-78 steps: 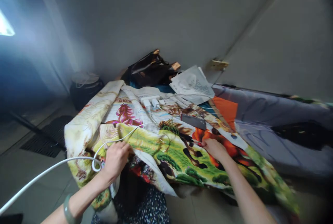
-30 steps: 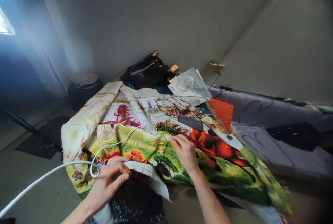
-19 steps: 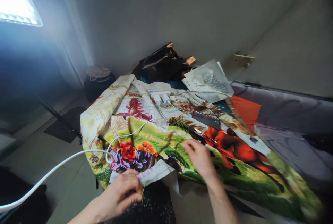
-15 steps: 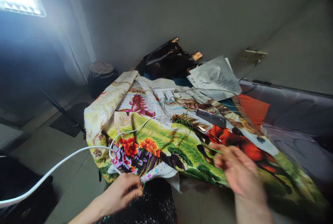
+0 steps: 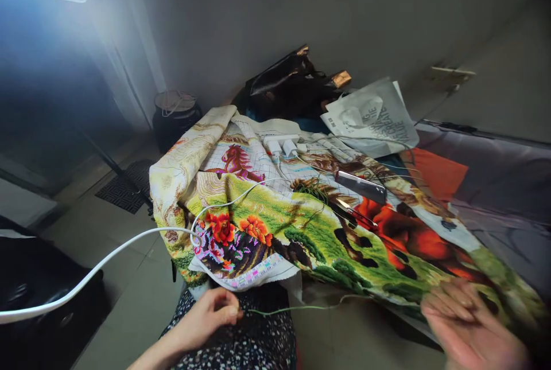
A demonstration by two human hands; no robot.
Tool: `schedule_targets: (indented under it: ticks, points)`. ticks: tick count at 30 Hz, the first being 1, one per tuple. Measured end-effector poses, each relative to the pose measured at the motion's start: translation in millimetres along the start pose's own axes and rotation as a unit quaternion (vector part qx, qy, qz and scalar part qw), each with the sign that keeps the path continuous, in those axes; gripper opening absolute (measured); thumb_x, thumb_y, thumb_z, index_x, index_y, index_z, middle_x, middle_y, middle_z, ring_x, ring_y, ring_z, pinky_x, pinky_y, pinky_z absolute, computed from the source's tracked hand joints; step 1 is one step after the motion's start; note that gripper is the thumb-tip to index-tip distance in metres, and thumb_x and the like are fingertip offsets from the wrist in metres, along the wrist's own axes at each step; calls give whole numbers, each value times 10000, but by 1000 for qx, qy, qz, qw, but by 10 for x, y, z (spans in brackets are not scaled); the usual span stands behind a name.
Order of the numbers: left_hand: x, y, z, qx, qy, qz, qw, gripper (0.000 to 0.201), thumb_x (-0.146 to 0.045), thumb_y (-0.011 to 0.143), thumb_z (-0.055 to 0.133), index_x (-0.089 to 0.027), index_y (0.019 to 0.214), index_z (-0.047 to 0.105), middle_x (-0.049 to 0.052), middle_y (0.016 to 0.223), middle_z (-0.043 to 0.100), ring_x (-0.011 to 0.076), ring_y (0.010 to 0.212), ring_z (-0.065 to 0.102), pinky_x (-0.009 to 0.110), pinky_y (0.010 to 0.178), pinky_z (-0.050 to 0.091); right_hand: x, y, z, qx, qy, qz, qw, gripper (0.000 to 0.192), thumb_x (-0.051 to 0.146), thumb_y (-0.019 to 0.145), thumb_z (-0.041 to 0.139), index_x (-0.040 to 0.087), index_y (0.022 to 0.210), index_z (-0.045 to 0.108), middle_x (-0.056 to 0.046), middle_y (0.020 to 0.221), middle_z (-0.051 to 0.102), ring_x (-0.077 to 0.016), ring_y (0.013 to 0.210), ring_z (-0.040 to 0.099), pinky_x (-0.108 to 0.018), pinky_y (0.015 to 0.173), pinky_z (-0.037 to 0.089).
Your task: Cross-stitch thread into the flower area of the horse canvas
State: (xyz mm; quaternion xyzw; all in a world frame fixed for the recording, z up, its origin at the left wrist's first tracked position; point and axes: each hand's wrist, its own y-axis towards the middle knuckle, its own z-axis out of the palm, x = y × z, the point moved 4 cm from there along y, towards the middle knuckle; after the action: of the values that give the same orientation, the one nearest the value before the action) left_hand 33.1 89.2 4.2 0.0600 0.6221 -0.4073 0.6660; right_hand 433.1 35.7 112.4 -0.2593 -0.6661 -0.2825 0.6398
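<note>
Where hands [image 5: 210,315] part, green thread [image 5: 301,307] between.

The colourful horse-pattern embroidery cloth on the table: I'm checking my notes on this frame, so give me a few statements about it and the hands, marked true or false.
1. The left hand pinches a thin green thread below the near edge of the colourful horse-pattern embroidery cloth. True.
2. The right hand rests on the dark flat phone. False: it is blurred at the lower right, apart from the phone, which lies on the cloth.
3. A white cable runs from the lower left onto the cloth. True.
4. The red-handled scissors are in the left hand. False: they lie on the cloth just below the phone.
5. A black handbag sits at the far end by the wall. True.
</note>
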Motion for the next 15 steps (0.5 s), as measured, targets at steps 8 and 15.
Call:
schedule_targets:
  ticks: [8, 15]
  points:
    - [-1, 361, -271, -204, -405, 32, 891, 136, -197, 670, 670, -170, 798, 633, 21, 826, 700, 161, 776, 624, 310, 761, 483, -121, -572, 1535, 152, 30, -41, 987, 156, 368, 833, 559, 221, 785, 541, -10, 682, 586, -167, 622, 573, -329, 607, 482]
    - [-126, 441, -285, -219, -418, 77, 878, 259, -10, 485, 564, -147, 693, 634, -24, 610, 643, 140, 601, 575, 297, 669, 493, -586, -838, 2696, 244, -277, -231, 900, 173, 227, 883, 423, 190, 762, 540, -91, 818, 623, -230, 804, 583, -321, 728, 425]
